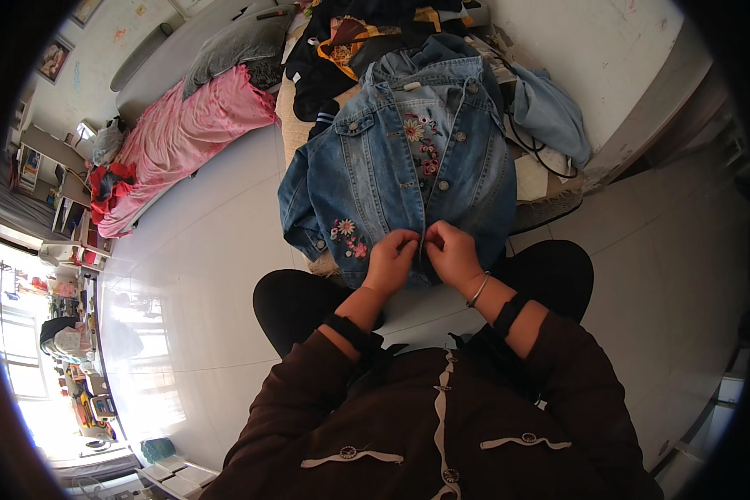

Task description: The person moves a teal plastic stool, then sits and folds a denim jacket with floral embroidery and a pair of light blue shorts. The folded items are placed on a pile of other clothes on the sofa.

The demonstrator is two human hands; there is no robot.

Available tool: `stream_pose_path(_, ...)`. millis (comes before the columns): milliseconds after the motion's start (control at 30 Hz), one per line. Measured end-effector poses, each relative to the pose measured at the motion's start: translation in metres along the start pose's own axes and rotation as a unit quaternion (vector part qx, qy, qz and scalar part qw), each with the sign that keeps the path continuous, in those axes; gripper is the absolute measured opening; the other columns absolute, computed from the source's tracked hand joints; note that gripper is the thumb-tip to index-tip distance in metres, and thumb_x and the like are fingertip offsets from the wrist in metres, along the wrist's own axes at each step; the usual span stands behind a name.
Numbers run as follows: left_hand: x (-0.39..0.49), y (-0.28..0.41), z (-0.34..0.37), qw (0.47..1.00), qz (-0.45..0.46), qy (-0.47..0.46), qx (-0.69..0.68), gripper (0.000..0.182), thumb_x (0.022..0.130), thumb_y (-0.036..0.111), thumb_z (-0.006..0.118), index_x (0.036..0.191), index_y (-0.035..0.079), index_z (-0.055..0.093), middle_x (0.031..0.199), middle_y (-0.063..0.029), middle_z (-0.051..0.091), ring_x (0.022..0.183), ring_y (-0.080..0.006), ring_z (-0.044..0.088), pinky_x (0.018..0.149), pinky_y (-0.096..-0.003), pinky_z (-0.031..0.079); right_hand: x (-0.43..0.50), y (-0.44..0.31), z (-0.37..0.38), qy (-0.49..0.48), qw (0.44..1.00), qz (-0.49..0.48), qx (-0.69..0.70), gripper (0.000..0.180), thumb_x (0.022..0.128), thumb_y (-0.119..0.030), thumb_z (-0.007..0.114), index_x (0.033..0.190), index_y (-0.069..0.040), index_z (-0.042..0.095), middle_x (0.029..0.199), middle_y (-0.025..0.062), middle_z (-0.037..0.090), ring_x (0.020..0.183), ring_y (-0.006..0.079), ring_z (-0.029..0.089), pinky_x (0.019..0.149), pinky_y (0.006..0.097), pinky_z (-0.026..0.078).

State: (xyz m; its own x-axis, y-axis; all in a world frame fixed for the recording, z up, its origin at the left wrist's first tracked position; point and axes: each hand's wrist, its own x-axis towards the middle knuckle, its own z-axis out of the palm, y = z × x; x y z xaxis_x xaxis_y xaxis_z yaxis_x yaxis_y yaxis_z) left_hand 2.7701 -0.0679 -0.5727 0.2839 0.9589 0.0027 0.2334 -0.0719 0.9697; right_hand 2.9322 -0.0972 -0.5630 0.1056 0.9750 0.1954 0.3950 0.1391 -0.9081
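A blue denim jacket (362, 169) with flower embroidery lies face up before me, its collar pointing away. Its front stands partly apart from the collar down, showing the embroidered inside of the back. Metal buttons run along the right front edge, and buttonholes along the left. Near the hem, my left hand (392, 261) pinches the left front edge between thumb and fingers. Close beside it, my right hand (451, 255) pinches the right front edge. The two edges meet between my fingertips. Whatever button sits there is hidden by my fingers.
The jacket rests on a seat with a beige woven cover (295, 134). Dark clothing (315, 69) is heaped behind it. A light blue cloth (550, 112) and a black cord (537, 150) lie at right. A pink-covered sofa (194, 137) stands left, across the tiled floor (225, 206).
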Motion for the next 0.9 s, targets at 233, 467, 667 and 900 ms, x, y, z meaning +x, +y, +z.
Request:
stream_pose_path(233,0.007,0.007,-0.001,0.982,0.084,0.015,0.168,0.012,0.080,0.003,0.070,0.091,0.002,0.066,0.085,-0.0108,0.065,0.082,-0.0244,0.064,0.073,-0.0347,0.052,-0.002,0.007,-0.001,-0.018,0.995,0.059,0.078,0.014,0.082,-0.004,0.071,0.092,-0.001,0.063,0.085,0.0123,0.069,0.079,0.0233,0.069,0.071,0.0341,0.054)
stream_pose_path(467,0.006,0.012,0.008,0.963,0.149,0.038,0.222,0.010,0.080,0.005,0.068,0.088,0.005,0.062,0.088,-0.0142,0.063,0.083,-0.0373,0.063,0.072,-0.0461,0.052,0.007,0.031,0.020,0.039,0.957,0.236,0.167,0.021,0.083,-0.006,0.074,0.095,-0.003,0.057,0.080,0.0051,0.063,0.067,0.0143,0.061,0.058,0.0280,0.049)
stream_pose_path(667,-0.003,0.012,0.011,0.962,0.160,0.045,0.219,0.014,0.079,0.002,0.070,0.090,0.004,0.061,0.087,-0.0136,0.062,0.079,-0.0356,0.063,0.069,-0.0420,0.051,0.010,0.019,0.010,0.009,0.867,0.388,0.312,0.017,0.081,-0.003,0.067,0.091,-0.005,0.054,0.076,0.0054,0.059,0.061,0.0152,0.058,0.052,0.0279,0.046)
stream_pose_path(900,-0.006,0.013,0.009,0.976,0.130,0.047,0.167,0.013,0.082,0.004,0.071,0.091,0.003,0.061,0.086,-0.0130,0.064,0.080,-0.0292,0.066,0.068,-0.0365,0.052,0.014,0.002,0.004,0.028,0.860,0.400,0.316,0.016,0.081,-0.002,0.066,0.086,-0.007,0.051,0.074,0.0038,0.054,0.058,0.0153,0.054,0.050,0.0292,0.045)
